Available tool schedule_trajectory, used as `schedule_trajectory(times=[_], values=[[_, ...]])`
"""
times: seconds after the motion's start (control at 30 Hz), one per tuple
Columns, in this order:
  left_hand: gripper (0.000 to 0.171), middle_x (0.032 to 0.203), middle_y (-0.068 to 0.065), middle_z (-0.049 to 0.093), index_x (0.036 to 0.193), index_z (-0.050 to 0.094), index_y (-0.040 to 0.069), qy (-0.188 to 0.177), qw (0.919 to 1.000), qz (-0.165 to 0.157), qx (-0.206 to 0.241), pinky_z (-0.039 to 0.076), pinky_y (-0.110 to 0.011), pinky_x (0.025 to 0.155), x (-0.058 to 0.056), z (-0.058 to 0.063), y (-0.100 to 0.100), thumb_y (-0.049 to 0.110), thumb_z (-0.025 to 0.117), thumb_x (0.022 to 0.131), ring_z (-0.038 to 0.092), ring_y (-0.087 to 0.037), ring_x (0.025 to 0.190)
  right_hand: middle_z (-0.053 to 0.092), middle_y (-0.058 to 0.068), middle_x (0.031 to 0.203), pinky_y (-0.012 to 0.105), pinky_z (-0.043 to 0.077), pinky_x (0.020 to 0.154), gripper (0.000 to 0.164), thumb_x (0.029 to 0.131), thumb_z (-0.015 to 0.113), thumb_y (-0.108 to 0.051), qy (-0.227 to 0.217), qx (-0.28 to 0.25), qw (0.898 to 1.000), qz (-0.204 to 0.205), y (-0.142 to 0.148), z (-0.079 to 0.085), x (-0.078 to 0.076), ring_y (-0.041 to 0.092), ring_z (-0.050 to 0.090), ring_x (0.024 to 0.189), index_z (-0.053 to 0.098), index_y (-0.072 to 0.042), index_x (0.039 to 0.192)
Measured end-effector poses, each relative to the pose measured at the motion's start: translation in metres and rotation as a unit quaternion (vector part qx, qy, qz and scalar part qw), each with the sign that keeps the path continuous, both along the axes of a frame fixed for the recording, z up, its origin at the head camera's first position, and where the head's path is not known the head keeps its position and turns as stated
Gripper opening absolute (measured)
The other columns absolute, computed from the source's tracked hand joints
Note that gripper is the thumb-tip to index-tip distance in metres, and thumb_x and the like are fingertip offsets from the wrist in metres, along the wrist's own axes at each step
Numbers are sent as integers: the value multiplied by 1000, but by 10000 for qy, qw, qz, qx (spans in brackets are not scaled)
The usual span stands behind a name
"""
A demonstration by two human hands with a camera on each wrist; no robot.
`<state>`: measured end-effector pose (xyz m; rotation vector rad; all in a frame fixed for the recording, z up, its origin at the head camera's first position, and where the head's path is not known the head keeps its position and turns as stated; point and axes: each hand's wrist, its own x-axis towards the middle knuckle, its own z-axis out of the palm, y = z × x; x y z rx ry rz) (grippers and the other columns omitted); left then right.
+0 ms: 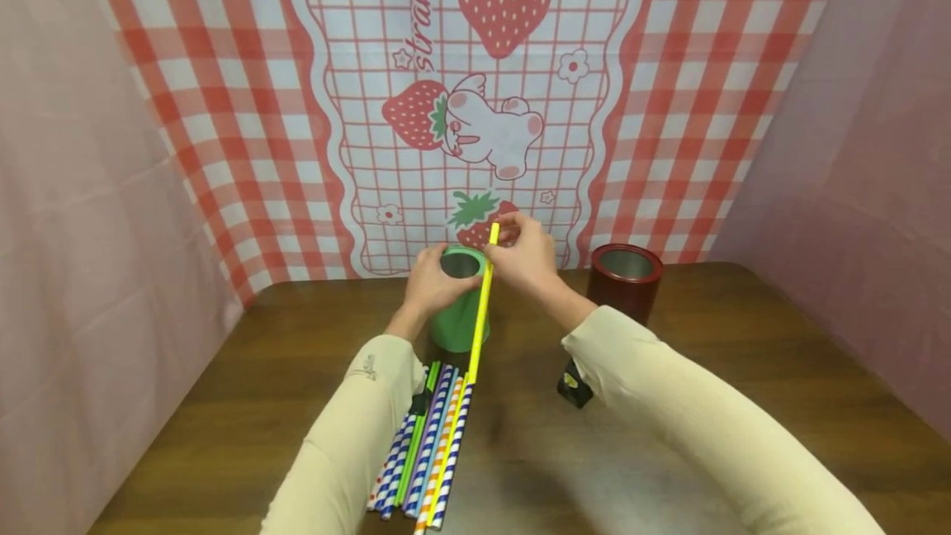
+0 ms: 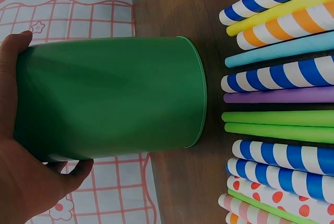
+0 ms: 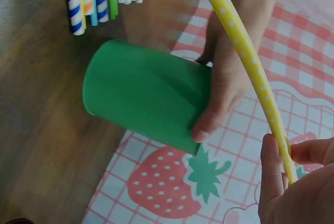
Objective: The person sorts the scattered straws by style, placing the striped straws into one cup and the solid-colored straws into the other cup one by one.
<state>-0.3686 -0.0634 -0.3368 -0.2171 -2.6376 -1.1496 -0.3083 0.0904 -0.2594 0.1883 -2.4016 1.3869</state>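
Note:
A green can (image 1: 455,322) with an open top stands at the back of the table. My left hand (image 1: 433,281) grips it near the rim, thumb on one side and fingers on the other, as the left wrist view also shows of the can (image 2: 112,96). Between thumb and fingers my right hand (image 1: 529,256) pinches the upper end of a yellow straw (image 1: 481,316) with white dots (image 3: 242,46). The straw hangs at a slant in front of the can's right side, outside the opening. Its lower end reaches the row of straws in the head view.
Striped, dotted and plain paper straws (image 1: 431,444) lie side by side before the can, partly behind my left sleeve. A dark red can (image 1: 626,279) stands at the back right, near my right forearm. Behind the table hangs a strawberry-print cloth (image 1: 505,15).

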Motion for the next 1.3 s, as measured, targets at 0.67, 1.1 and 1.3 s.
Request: schedule_trajectory(times=[0.67,1.1,1.3], values=[[100,140,-16,42,145,40,5,3,10000,22,-20,45,-43,98,-2,-2,-4,52,81,67,48,-31,119,60,7,96,26,54,59,37,81,65,-5,446,-965,9913,-783,-7,26,-18,19,59,80,57,-8,117],[99,141,-17,42,143,42,4,43,9997,-65,211,41,-46,104,0,0,-2,54,80,66,44,-34,127,59,4,103,26,53,60,42,82,63,-5,593,-1009,9882,-987,-7,43,-22,14,55,69,54,-10,123],[97,142,-18,42,142,43,3,85,9998,-109,139,41,-46,104,1,1,-3,52,80,68,44,-34,127,59,5,102,26,54,62,41,85,64,-6,793,-1033,9855,-1091,-8,52,-25,13,54,66,53,-10,124]])
